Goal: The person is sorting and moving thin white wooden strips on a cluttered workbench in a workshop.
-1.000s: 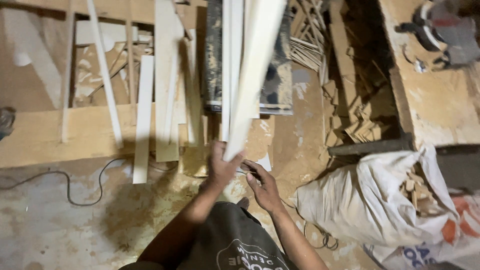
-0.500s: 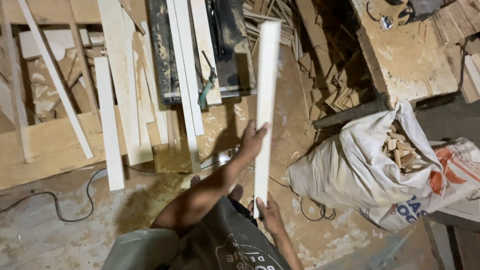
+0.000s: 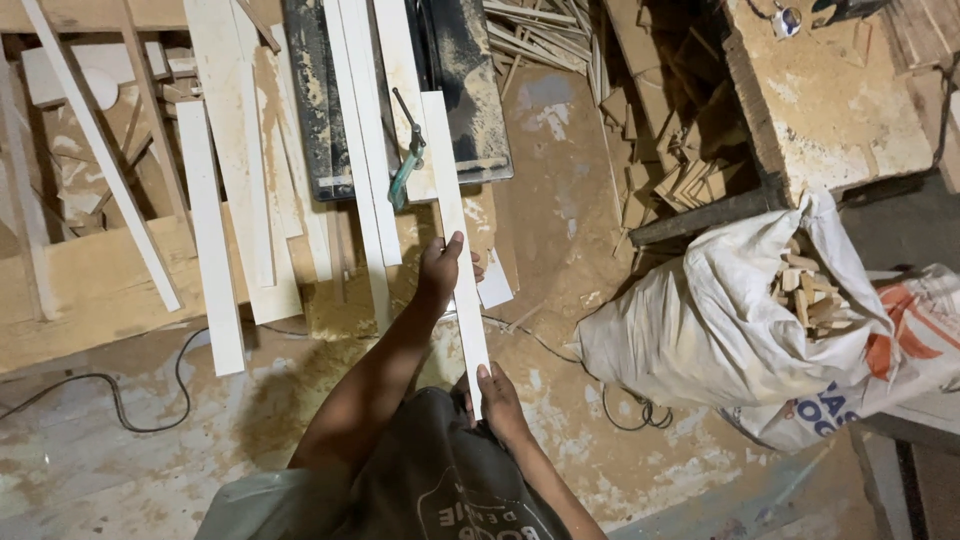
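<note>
Right hand [image 3: 497, 400] grips the near end of the white wooden strip [image 3: 455, 235], fingers closed around it. Left hand [image 3: 440, 270] clasps the strip's middle, farther out. The strip's long axis runs away from the body, far end resting beside the clamp [image 3: 407, 165].
</note>
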